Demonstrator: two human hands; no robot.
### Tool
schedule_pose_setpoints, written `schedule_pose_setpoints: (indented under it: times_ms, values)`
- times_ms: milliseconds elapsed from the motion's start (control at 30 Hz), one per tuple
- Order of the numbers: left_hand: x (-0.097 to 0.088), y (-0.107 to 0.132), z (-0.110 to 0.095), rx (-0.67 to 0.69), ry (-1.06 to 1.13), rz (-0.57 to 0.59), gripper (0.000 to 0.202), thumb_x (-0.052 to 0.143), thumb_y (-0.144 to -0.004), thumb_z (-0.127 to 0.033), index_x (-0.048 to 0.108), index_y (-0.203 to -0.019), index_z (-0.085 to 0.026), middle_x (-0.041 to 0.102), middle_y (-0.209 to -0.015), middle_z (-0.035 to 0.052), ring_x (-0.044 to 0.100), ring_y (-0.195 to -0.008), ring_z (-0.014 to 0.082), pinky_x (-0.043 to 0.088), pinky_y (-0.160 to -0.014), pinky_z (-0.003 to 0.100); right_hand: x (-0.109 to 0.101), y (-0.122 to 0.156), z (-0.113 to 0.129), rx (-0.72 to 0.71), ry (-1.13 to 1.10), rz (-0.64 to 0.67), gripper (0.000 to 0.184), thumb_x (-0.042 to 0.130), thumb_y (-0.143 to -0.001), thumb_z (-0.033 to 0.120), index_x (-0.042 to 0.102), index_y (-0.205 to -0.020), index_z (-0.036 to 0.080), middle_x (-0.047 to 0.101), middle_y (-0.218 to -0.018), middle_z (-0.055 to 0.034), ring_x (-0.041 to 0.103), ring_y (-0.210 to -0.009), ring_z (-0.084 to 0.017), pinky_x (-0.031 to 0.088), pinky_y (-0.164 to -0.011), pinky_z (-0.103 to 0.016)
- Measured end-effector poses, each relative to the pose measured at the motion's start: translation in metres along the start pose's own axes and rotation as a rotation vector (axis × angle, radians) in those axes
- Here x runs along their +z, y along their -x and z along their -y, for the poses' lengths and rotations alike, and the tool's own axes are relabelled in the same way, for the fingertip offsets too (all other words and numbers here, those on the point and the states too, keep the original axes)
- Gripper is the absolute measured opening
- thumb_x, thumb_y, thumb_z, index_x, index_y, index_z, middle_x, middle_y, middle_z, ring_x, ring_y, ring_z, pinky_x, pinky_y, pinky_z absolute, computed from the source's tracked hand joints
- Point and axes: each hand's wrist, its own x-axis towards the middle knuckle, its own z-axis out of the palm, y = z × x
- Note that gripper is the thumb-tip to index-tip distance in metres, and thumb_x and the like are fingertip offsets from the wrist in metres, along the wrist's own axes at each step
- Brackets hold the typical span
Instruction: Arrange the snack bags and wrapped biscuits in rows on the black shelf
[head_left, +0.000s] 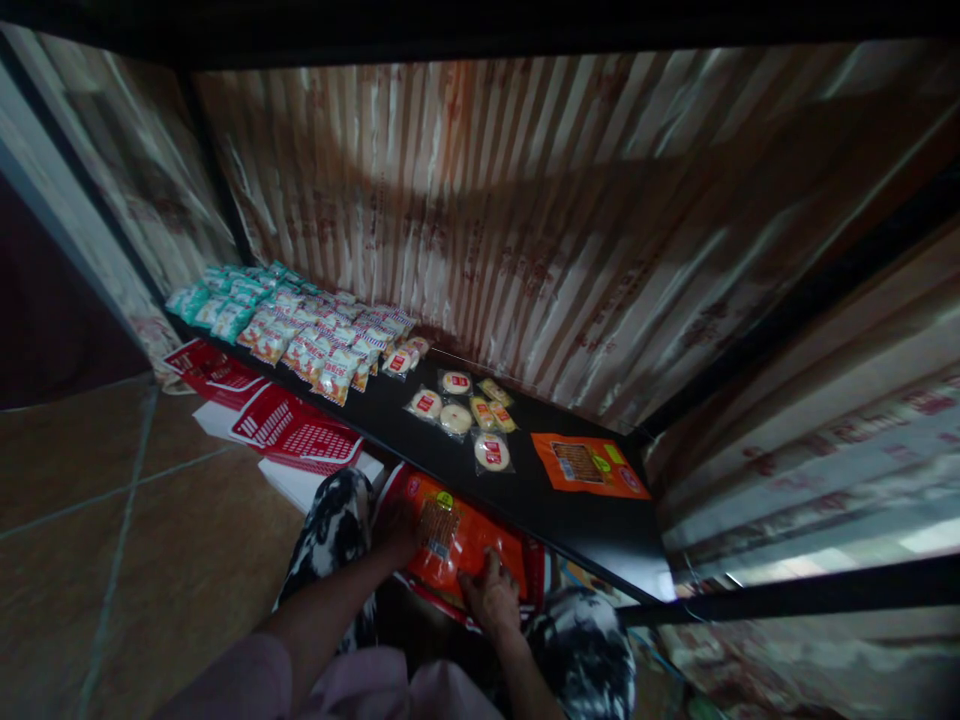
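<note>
A lavender shirt [367, 685] sits nearest, with the left hand [401, 530] and right hand [495, 595] meeting an orange packet [472, 540] below the front edge of a black shelf [420, 440].
Tiled floor [180, 540] spreads at the left, up to red-and-white bags [296, 430]; above them, teal packets [229, 305] and white packets [322, 340] crowd the shelf; the left forearm slants inward, its hand at the packet's left edge, the grip too shadowed to tell; the orange packet lies between the knees; the right hand rests bent-fingered on its lower right, whether grasping I cannot tell; a strip of shelf separates round cakes [493, 452] from a second orange packet [589, 465], near the right end.
</note>
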Motion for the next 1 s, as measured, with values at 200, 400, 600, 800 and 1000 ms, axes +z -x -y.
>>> schedule_pose_setpoints:
  times_ms: [200, 400, 600, 800, 1000]
  values:
    - [0.001, -0.001, -0.001, -0.007, -0.008, 0.004, 0.050, 0.037, -0.089, -0.035, 0.049, -0.132, -0.013, 0.049, -0.138, 0.0109, 0.036, -0.133, 0.0245, 0.021, -0.113, 0.033, -0.005, 0.002, 0.003, 0.002, -0.015, 0.026, 0.062, 0.047, -0.085, 0.042, 0.033, -0.137, 0.010, 0.052, -0.128, -0.0200, 0.049, -0.119, -0.031, 0.034, -0.096, -0.039]
    - [-0.002, 0.002, -0.013, -0.054, -0.024, -0.041, 0.048, 0.044, -0.085, -0.028, 0.050, -0.131, -0.015, 0.050, -0.137, 0.0094, 0.033, -0.135, 0.0242, 0.019, -0.114, 0.034, -0.006, 0.004, 0.005, 0.015, -0.012, -0.004, 0.061, 0.048, -0.084, 0.042, 0.036, -0.135, 0.010, 0.053, -0.127, -0.0205, 0.052, -0.116, -0.033, 0.034, -0.097, -0.039]
    - [0.002, 0.000, -0.029, -0.188, -0.060, -0.035, 0.052, 0.044, -0.084, -0.026, 0.046, -0.133, -0.008, 0.043, -0.142, 0.0156, 0.033, -0.135, 0.0277, 0.025, -0.112, 0.039, 0.006, 0.000, -0.002, 0.009, -0.014, -0.066, 0.059, 0.049, -0.084, 0.038, 0.039, -0.134, 0.009, 0.053, -0.126, -0.0204, 0.052, -0.115, -0.033, 0.034, -0.099, -0.040]
    - [-0.008, -0.010, -0.044, -0.227, -0.090, -0.003, 0.050, 0.043, -0.083, -0.027, 0.053, -0.127, -0.006, 0.052, -0.134, 0.0174, 0.041, -0.129, 0.0291, 0.023, -0.110, 0.040, 0.013, 0.000, -0.011, -0.024, -0.063, -0.138, 0.055, 0.050, -0.083, 0.040, 0.042, -0.130, 0.013, 0.058, -0.121, -0.0182, 0.054, -0.112, -0.032, 0.038, -0.096, -0.040]
    - [-0.016, -0.024, -0.047, -0.227, -0.149, 0.013, 0.039, 0.042, -0.082, -0.023, 0.063, -0.112, -0.008, 0.061, -0.120, 0.0166, 0.052, -0.117, 0.0269, 0.034, -0.102, 0.036, 0.017, -0.001, -0.015, 0.008, -0.134, -0.142, 0.054, 0.052, -0.082, 0.040, 0.042, -0.129, 0.016, 0.058, -0.120, -0.0158, 0.054, -0.114, -0.030, 0.041, -0.095, -0.039]
